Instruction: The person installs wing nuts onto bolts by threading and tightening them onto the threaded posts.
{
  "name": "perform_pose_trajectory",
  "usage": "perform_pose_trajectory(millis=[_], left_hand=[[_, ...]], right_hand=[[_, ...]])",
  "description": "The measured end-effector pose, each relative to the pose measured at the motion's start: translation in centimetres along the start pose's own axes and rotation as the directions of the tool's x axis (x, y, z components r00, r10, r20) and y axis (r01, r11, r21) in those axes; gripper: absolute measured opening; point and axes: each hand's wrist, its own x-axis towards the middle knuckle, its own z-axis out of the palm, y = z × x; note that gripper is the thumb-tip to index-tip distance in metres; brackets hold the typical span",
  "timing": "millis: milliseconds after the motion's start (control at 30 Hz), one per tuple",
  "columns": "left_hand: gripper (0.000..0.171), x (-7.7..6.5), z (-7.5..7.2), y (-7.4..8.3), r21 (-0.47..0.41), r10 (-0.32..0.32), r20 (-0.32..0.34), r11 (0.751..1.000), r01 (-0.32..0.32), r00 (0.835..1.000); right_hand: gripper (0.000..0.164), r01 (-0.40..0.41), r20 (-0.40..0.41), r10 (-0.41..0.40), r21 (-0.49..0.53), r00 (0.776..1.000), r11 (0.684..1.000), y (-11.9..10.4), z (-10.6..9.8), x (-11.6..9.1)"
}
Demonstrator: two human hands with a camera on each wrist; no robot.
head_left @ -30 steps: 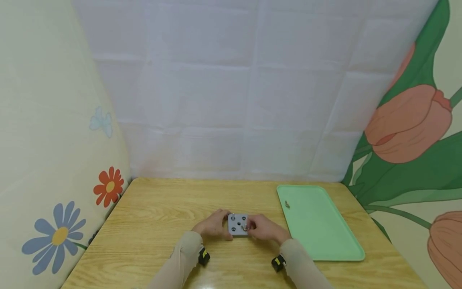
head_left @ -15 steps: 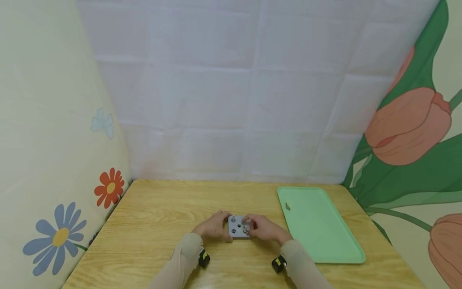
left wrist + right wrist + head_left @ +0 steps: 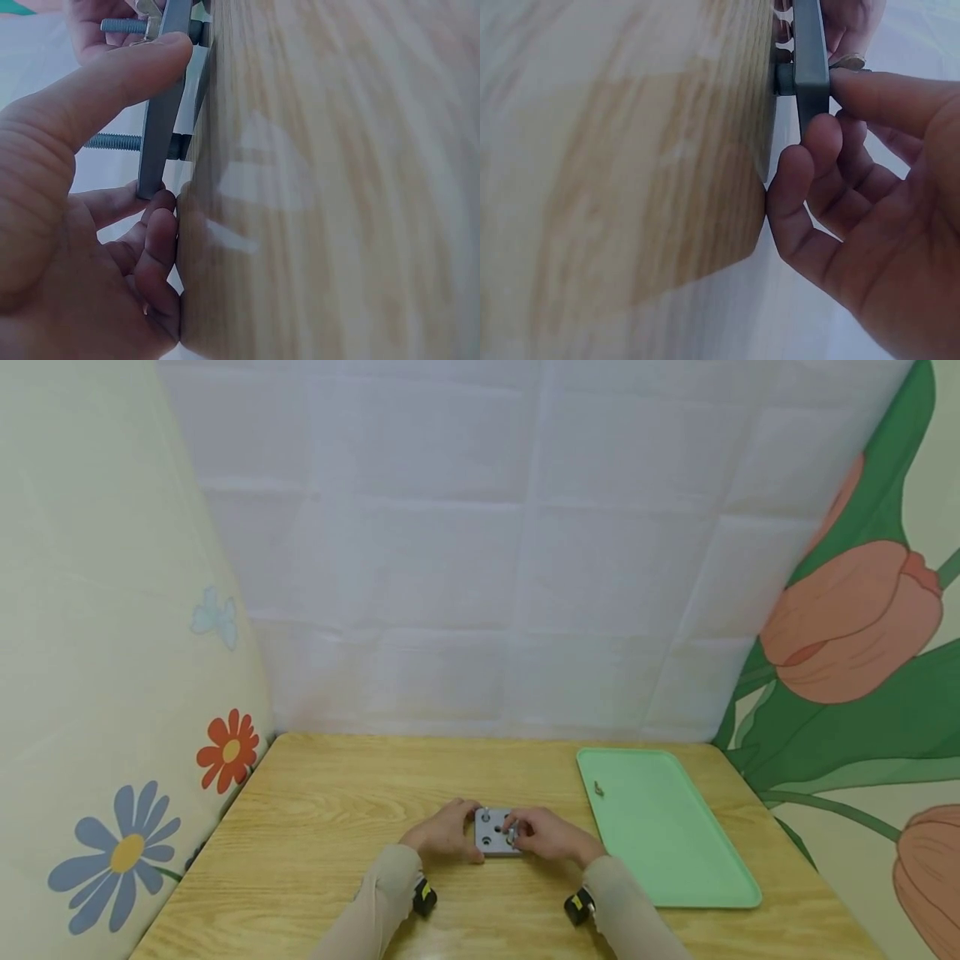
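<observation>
A square grey metal plate (image 3: 495,845) with holes sits at mid-table, raised slightly on bolt heads. Threaded bolts (image 3: 112,141) stick up through it. My left hand (image 3: 446,832) grips the plate's left side, thumb (image 3: 161,60) along the near edge and fingers at the far edge. At the plate's near right corner, my right hand (image 3: 550,835) pinches a brass-coloured wing nut (image 3: 849,61) on a bolt. Its lower fingers (image 3: 791,180) curl beside the plate's edge, close to the table. The right fingertips partly hide the wing nut.
A light green tray (image 3: 667,835) lies to the right of my right hand. Near its left rim is a small brass-coloured piece (image 3: 598,788). The wooden table (image 3: 337,785) ends at a white cloth (image 3: 450,677) behind, with patterned cloths at both sides.
My right index finger has shifted left over the plate as the fingers work around the wing nut. The left hand keeps its grip on the plate.
</observation>
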Motion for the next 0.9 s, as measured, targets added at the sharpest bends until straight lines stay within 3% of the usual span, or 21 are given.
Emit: perform_pose_trajectory(millis=[300, 633, 900], left_hand=[[0.073, 0.1, 0.1, -0.2, 0.002, 0.002, 0.002, 1.000, -0.002, 1.000], [0.087, 0.2, 0.2, 0.3, 0.039, -0.015, -0.001, 0.999, 0.015, 1.000], [0.085, 0.1, 0.2, 0.8, 0.054, -0.039, -0.021, 0.998, 0.040, 0.999]], right_hand=[[0.018, 0.011, -0.002, -0.011, -0.005, 1.000, 1.000, 0.1, 0.1, 0.0], [0.019, 0.006, -0.011, -0.006, -0.003, 1.000, 1.000, 0.1, 0.2, -0.2], [0.029, -0.015, -0.026, 0.016, 0.039, 1.000, 0.999, 0.3, -0.4, -0.7]])
